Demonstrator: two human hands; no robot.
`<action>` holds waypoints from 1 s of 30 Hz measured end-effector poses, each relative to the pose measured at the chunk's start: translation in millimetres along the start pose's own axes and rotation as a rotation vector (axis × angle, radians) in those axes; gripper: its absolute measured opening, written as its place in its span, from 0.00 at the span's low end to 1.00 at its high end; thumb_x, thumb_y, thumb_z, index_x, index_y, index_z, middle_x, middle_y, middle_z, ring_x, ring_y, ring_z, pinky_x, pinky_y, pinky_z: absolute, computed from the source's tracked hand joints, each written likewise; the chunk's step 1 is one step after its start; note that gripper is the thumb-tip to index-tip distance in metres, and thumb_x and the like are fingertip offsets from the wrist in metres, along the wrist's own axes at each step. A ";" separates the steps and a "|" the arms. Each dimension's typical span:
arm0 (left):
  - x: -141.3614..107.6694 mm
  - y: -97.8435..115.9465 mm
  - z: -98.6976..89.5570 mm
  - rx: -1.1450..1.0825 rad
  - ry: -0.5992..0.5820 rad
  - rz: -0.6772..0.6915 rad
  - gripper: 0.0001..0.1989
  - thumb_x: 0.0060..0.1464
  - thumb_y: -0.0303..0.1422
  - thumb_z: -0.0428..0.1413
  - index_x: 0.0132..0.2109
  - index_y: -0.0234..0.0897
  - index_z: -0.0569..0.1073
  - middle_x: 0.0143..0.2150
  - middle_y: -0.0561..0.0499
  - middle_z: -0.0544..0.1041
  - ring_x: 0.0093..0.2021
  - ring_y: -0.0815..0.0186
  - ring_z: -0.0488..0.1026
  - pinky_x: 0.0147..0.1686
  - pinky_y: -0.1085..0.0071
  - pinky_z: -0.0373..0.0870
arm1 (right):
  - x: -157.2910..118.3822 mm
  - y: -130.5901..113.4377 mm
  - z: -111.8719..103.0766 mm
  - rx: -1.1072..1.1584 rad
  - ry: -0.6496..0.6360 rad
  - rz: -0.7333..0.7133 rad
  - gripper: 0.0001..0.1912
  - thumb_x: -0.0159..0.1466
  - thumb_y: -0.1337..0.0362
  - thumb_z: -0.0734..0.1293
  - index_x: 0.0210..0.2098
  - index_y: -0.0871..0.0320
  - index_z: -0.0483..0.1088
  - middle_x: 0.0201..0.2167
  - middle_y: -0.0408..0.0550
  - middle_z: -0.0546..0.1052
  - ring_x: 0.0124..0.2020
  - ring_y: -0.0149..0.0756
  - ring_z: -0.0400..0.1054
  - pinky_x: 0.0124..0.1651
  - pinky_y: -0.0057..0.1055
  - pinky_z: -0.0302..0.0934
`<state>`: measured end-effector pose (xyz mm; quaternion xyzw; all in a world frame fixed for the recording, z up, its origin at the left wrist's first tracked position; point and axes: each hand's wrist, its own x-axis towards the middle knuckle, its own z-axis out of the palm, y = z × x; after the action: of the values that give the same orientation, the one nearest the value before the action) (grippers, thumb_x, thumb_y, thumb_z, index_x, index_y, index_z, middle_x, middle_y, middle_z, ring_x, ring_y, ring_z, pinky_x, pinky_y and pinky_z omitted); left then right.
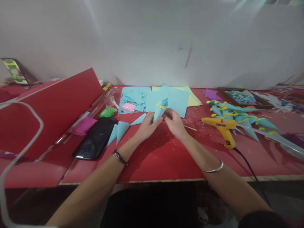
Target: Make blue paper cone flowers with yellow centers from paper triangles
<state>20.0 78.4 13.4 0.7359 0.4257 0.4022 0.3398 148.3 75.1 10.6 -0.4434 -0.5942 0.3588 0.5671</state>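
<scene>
A light-blue paper cone [158, 113] with a yellow beaded-looking trim near its mouth is held up over the table's middle. My left hand [148, 125] is closed around its lower part, the thumb lying along the front. Against the cone's right side my right hand [174, 122] has its fingers curled in and seems to grip it; the fingertips are partly hidden. Plain blue paper cones [123, 129] lie left of my left hand. Behind the held cone are blue paper sheets [177, 101]. A thin wooden stick [190, 128] rests beside my right hand.
To the right, a yellow glue gun [220, 126] with a clear glue stick lies before several yellow-trimmed blue cones [247, 122]. A black phone [95, 139], pink packet [84, 125] and green packet [107, 112] are at left, near a large red board [59, 110]. A tray [266, 105] stands behind.
</scene>
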 end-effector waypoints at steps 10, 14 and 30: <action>-2.3 -3.1 1.3 -0.501 -0.082 -0.177 0.14 0.51 0.43 0.48 0.38 0.37 0.68 0.37 0.51 0.71 0.39 0.69 0.66 0.38 0.73 0.62 | -3.5 -1.4 0.4 -0.230 -0.128 -0.173 0.03 0.53 0.68 0.63 0.27 0.57 0.69 0.27 0.43 0.67 0.31 0.32 0.63 0.35 0.30 0.59; -0.8 -6.2 2.3 -0.697 -0.065 -0.232 0.14 0.49 0.44 0.50 0.32 0.36 0.66 0.31 0.54 0.67 0.33 0.73 0.64 0.35 0.75 0.62 | -5.0 -3.1 1.1 -0.122 -0.106 -0.140 0.06 0.56 0.65 0.63 0.31 0.55 0.72 0.29 0.44 0.68 0.33 0.31 0.64 0.35 0.29 0.60; -2.2 -6.7 3.4 -0.700 -0.120 -0.197 0.14 0.50 0.44 0.49 0.32 0.37 0.66 0.29 0.55 0.65 0.30 0.74 0.62 0.33 0.76 0.62 | -3.9 -8.7 -0.2 -0.163 -0.093 -0.142 0.05 0.54 0.64 0.64 0.24 0.57 0.70 0.25 0.42 0.65 0.30 0.30 0.62 0.32 0.27 0.58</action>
<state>19.9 78.6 5.5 0.5527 0.3105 0.4451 0.6325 147.3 68.4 17.3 -0.4277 -0.6771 0.2885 0.5248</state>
